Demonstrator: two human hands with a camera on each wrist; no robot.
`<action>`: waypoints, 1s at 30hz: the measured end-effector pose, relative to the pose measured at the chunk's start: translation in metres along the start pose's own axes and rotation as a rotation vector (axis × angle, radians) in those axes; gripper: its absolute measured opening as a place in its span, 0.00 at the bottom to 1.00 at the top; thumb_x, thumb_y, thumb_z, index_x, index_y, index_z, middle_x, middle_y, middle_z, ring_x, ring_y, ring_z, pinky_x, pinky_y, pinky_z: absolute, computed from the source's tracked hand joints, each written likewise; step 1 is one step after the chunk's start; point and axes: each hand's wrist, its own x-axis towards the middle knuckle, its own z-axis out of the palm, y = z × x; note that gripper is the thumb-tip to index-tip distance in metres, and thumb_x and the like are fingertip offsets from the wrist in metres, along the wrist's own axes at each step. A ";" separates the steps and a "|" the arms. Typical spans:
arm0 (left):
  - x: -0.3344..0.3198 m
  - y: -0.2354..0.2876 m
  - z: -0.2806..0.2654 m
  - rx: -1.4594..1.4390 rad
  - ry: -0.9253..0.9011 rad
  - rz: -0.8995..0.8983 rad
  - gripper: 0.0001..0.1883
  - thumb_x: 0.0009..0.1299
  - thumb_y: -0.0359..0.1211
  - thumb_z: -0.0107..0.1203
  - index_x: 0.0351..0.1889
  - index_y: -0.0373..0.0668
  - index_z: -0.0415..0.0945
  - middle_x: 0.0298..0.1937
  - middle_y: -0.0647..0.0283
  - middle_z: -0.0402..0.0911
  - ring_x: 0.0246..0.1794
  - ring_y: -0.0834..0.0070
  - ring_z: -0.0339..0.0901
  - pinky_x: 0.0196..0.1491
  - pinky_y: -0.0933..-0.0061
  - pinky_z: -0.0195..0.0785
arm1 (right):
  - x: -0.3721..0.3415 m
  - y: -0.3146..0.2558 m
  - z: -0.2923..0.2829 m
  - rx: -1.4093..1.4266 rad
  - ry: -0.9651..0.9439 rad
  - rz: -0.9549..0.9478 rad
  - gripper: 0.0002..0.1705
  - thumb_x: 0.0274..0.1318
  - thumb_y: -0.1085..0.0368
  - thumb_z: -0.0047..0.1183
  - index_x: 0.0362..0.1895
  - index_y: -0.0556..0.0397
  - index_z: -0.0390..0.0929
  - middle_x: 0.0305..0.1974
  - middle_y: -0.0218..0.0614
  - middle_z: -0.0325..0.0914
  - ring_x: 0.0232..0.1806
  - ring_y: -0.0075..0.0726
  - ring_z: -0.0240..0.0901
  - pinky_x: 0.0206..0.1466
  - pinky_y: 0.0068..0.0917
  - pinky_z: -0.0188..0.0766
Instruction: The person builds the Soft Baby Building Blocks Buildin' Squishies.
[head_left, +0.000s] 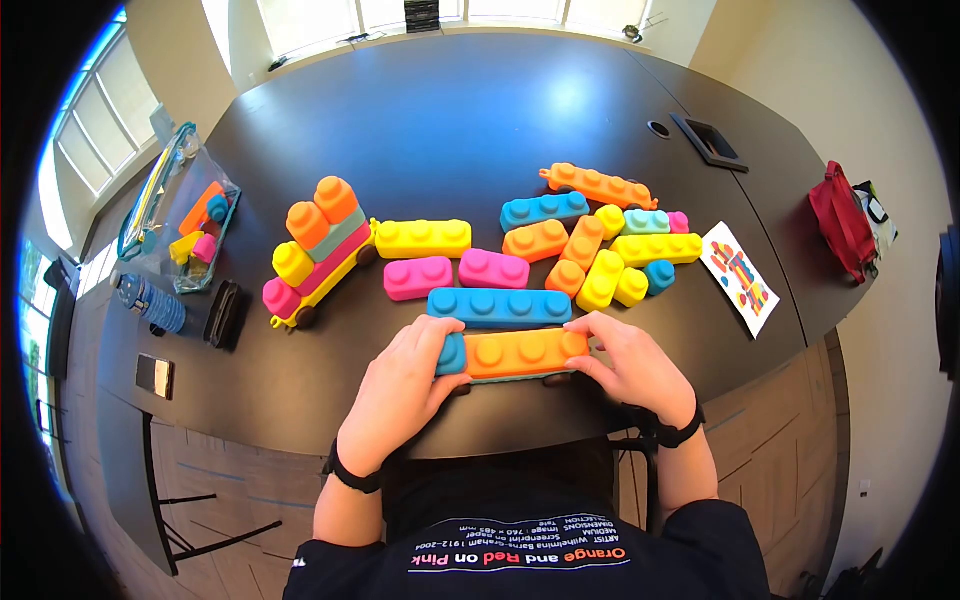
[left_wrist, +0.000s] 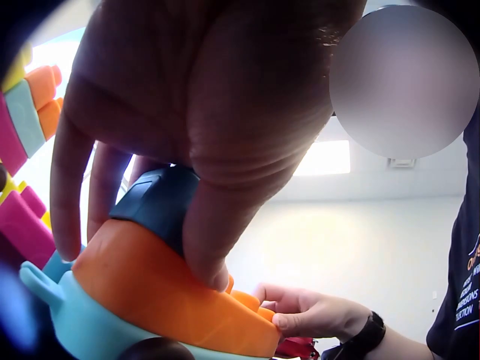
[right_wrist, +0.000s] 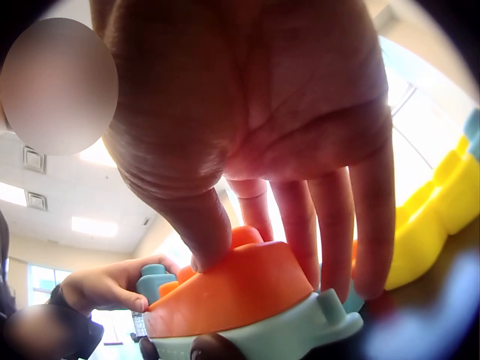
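A long orange block lies on a light-blue wheeled base near the table's front edge, with a small blue block at its left end. My left hand grips that end, thumb on the near side and fingers on the far side. My right hand pinches the right end of the orange block between thumb and fingers. In the right wrist view the thumb of this hand presses the near face of the orange block. A long blue block lies just beyond.
Pink blocks and a yellow wheeled piece lie farther back, by a stacked train at the left. Loose blocks and a printed card lie right. A clear bag, bottle and phone are far left.
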 end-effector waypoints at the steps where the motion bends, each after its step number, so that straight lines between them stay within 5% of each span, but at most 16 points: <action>1: 0.000 0.001 0.000 0.007 0.002 -0.009 0.28 0.65 0.29 0.72 0.62 0.41 0.72 0.54 0.50 0.79 0.55 0.44 0.78 0.56 0.53 0.74 | 0.001 0.000 -0.003 0.000 0.000 -0.002 0.20 0.66 0.58 0.67 0.55 0.53 0.78 0.51 0.46 0.85 0.52 0.59 0.83 0.54 0.44 0.80; 6: 0.000 0.002 0.000 0.022 -0.001 -0.037 0.28 0.66 0.29 0.72 0.61 0.41 0.72 0.54 0.50 0.79 0.55 0.44 0.79 0.55 0.53 0.75 | 0.014 0.013 -0.027 -0.053 -0.184 -0.059 0.23 0.65 0.57 0.69 0.58 0.54 0.81 0.51 0.44 0.86 0.54 0.51 0.84 0.58 0.40 0.79; 8: -0.001 0.001 0.000 0.069 0.006 -0.017 0.27 0.67 0.32 0.71 0.62 0.43 0.72 0.54 0.56 0.79 0.57 0.52 0.80 0.52 0.53 0.78 | 0.024 0.016 -0.041 -0.105 -0.117 -0.093 0.21 0.64 0.57 0.69 0.56 0.54 0.83 0.49 0.44 0.86 0.53 0.50 0.84 0.57 0.40 0.79; 14: -0.001 0.001 0.001 0.025 0.016 -0.017 0.28 0.66 0.30 0.72 0.62 0.42 0.72 0.54 0.51 0.79 0.56 0.45 0.79 0.55 0.52 0.75 | 0.062 0.042 -0.067 -0.330 0.033 -0.121 0.16 0.65 0.60 0.65 0.51 0.54 0.83 0.44 0.46 0.85 0.49 0.54 0.82 0.52 0.44 0.78; 24: 0.001 0.003 0.000 0.026 0.018 -0.028 0.28 0.65 0.31 0.73 0.61 0.42 0.73 0.53 0.53 0.79 0.55 0.46 0.79 0.55 0.53 0.75 | 0.195 0.019 0.005 -0.458 -0.100 -0.389 0.17 0.65 0.56 0.65 0.52 0.53 0.84 0.46 0.43 0.84 0.49 0.54 0.83 0.52 0.48 0.80; 30: 0.000 0.003 -0.001 0.008 0.020 -0.035 0.28 0.65 0.32 0.73 0.61 0.43 0.73 0.53 0.53 0.80 0.54 0.47 0.79 0.54 0.53 0.75 | 0.233 0.008 0.045 -0.520 -0.259 -0.328 0.18 0.65 0.55 0.66 0.46 0.55 0.80 0.43 0.44 0.84 0.48 0.56 0.83 0.52 0.49 0.80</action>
